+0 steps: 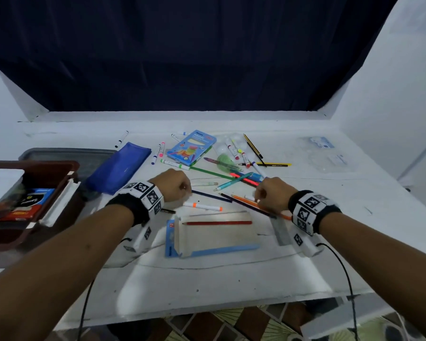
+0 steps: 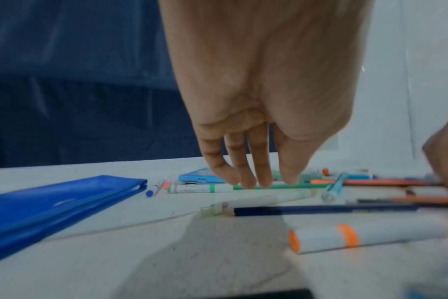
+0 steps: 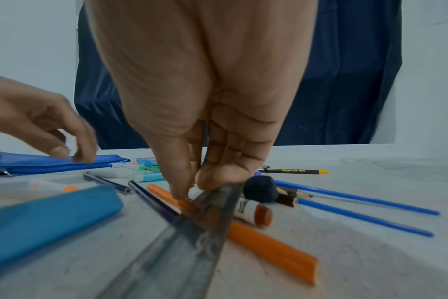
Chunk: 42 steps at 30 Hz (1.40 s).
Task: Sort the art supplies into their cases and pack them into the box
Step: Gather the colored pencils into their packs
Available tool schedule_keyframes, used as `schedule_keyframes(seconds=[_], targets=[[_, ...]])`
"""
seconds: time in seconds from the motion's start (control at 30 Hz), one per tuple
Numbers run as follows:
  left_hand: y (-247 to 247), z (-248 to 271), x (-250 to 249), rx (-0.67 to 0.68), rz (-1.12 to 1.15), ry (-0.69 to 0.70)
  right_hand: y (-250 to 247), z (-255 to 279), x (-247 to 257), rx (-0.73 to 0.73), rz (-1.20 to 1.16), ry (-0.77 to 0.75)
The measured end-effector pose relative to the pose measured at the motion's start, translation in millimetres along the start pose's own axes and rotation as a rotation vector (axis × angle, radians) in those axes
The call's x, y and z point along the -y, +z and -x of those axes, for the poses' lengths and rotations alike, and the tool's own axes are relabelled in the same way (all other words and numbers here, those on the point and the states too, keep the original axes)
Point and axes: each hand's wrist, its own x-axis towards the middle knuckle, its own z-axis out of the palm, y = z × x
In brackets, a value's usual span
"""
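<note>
Sorting barely begun: pencils (image 1: 234,200) and markers (image 1: 202,206) loose mid-counter (image 1: 231,279), open pencil case (image 1: 217,236) near front edge. Right hand (image 1: 272,196) pinching, seemingly, an orange pencil (image 3: 269,246); left hand (image 1: 174,184) relaxed, empty. Next: lift, lay in case.

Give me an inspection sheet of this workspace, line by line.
Surface: white table, scuffed.
Job's things: open pencil tray holds one red pencil; blue pouch lies flat; box at left, partly filled.
Clutter: loose markers and pencils, an orange-banded marker, a neon pencil box.
Grippers: left hand relaxed, holding nothing; right hand pinches an orange pencil beside a ruler.
Cables: black wrist cables trailing off the table.
Surroundings: dark blue curtain, white walls.
</note>
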Motion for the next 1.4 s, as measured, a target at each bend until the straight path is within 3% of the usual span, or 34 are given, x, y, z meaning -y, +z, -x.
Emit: schedule_keyframes(seconds=[0.23, 0.53, 0.73, 0.87, 1.03, 1.23, 1.4], targets=[[12.4, -40.2, -7.1, 0.098, -0.215, 0.023, 9.2, 4.2, -8.1, -0.036, 0.020, -0.066], [8.5, -33.1, 6.8, 0.018, -0.078, 0.015, 15.0, -6.9, -4.9, 0.043, 0.105, -0.002], [-8.3, -0.4, -4.8, -0.011, -0.001, 0.105, 1.7, -6.2, -1.6, -0.081, -0.060, -0.072], [-3.5, 22.7, -30.2, 0.104, -0.055, 0.171, -12.2, -4.6, 4.0, -0.260, -0.306, -0.133], [21.4, 24.3, -48.8, 0.177, -0.152, 0.185, -18.4, 6.7, 26.0, -0.353, -0.599, -0.188], [41.3, 32.7, -46.1, 0.132, -0.080, 0.181, -5.7, 22.3, 53.8, -0.338, -0.700, -0.228], [44.5, 52.3, -29.4, -0.014, -0.141, 0.107, 9.6, 17.5, 72.5, -0.244, -0.473, -0.314]])
